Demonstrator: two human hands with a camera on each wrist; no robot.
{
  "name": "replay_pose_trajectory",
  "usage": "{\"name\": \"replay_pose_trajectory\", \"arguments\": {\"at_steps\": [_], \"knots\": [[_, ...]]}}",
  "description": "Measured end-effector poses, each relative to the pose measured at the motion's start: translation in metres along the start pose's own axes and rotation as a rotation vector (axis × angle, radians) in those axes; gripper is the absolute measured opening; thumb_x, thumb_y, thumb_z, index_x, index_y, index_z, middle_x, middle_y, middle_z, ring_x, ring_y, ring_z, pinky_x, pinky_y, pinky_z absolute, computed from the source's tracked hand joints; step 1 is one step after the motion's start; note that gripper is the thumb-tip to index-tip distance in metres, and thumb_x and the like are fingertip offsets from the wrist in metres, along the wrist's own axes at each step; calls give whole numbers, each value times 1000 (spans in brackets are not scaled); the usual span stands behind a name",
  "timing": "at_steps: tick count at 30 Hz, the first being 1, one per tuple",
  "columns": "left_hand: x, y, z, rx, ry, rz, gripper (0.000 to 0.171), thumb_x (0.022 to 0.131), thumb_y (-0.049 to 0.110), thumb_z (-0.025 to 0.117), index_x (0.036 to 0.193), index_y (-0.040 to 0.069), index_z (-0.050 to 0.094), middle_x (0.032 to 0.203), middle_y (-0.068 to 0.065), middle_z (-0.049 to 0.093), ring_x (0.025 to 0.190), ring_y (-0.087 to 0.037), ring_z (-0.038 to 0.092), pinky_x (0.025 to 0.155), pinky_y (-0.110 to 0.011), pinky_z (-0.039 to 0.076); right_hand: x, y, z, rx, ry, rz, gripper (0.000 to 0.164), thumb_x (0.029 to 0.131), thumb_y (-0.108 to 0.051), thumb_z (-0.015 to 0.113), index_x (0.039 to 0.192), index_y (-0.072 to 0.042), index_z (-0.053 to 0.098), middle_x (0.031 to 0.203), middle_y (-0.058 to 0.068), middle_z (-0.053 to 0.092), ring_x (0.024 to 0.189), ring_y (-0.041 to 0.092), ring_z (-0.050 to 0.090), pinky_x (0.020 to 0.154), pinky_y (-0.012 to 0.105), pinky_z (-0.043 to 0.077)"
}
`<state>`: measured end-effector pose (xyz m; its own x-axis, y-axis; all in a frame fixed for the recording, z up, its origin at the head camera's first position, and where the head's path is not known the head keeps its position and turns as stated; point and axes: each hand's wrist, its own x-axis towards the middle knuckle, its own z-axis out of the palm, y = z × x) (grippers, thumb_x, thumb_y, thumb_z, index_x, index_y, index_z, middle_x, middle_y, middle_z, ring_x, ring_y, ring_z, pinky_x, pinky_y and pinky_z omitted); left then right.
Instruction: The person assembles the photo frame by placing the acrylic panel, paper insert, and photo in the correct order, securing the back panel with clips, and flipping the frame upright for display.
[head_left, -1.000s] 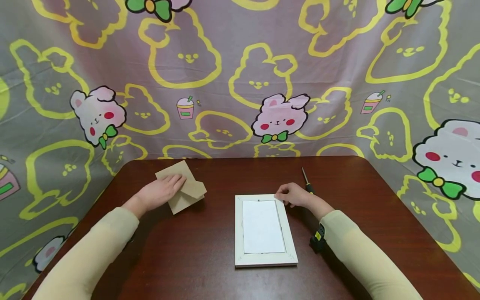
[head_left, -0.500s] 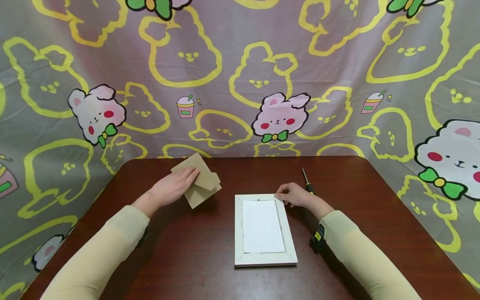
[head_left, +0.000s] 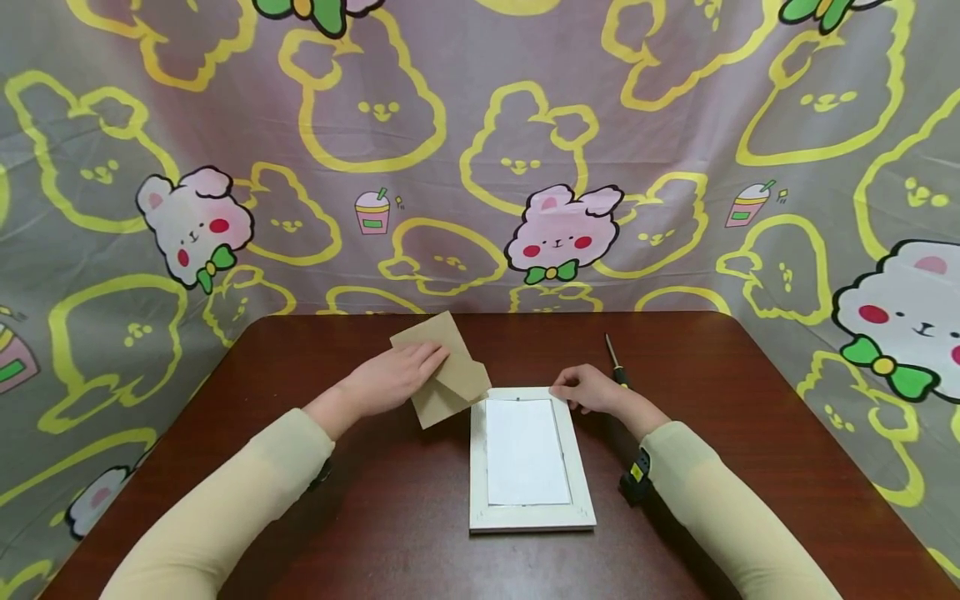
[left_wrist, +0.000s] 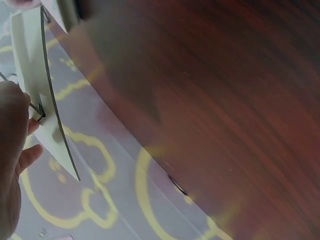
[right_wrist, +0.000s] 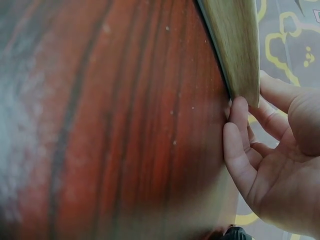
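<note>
My left hand (head_left: 390, 379) holds a brown cardboard frame back (head_left: 431, 330) with a fold-out stand flap (head_left: 467, 382), tilted above the table. Its right corner overlaps or meets the top left corner of a white picture frame (head_left: 531, 518); I cannot tell if they touch. In the left wrist view the frame back (left_wrist: 37, 65) is seen nearly edge-on, with a small metal loop near my fingers. A white sheet (head_left: 527, 454) lies in the frame's opening. My right hand (head_left: 588, 389) pinches the frame's top right corner; the right wrist view shows fingers around the frame's wood-grained edge (right_wrist: 237, 45).
A screwdriver (head_left: 615, 362) lies beyond my right hand, its handle partly hidden by the wrist. The dark brown table (head_left: 360, 517) has its back edge near a patterned cloth (head_left: 450, 125) that hangs at the back and both sides.
My left hand has carried the frame back rightward, from the table's left side to the picture frame's top left corner. My right hand and the picture frame have stayed in place.
</note>
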<state>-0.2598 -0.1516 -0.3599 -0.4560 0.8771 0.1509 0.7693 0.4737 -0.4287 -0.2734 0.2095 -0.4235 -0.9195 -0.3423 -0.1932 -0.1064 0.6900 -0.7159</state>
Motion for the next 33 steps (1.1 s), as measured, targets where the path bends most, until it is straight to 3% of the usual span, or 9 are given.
{"name": "replay_pose_trajectory", "arguments": {"at_steps": [11, 24, 33], "knots": [[32, 23, -7, 29, -15, 74, 43, 97, 0, 50, 140, -4, 43, 131, -17, 49, 115, -29, 53, 98, -38, 43, -1, -3, 1, -5, 11, 10, 18, 98, -23, 61, 99, -7, 69, 79, 6, 58, 70, 19, 55, 60, 33, 50], [58, 57, -13, 83, -82, 175, 45, 101, 7, 47, 145, 2, 39, 136, -13, 48, 124, -24, 46, 103, -35, 38, -2, -4, 0, -7, 17, 3, 17, 98, -21, 61, 97, -6, 69, 73, 5, 57, 67, 17, 54, 58, 31, 49], [71, 78, -11, 139, -72, 239, 45, 101, 11, 51, 144, 3, 39, 135, -10, 49, 124, -20, 47, 102, -32, 40, -1, -2, 1, -4, 27, -13, 16, 98, -19, 60, 94, -5, 69, 69, 4, 55, 63, 16, 52, 55, 30, 48]]}}
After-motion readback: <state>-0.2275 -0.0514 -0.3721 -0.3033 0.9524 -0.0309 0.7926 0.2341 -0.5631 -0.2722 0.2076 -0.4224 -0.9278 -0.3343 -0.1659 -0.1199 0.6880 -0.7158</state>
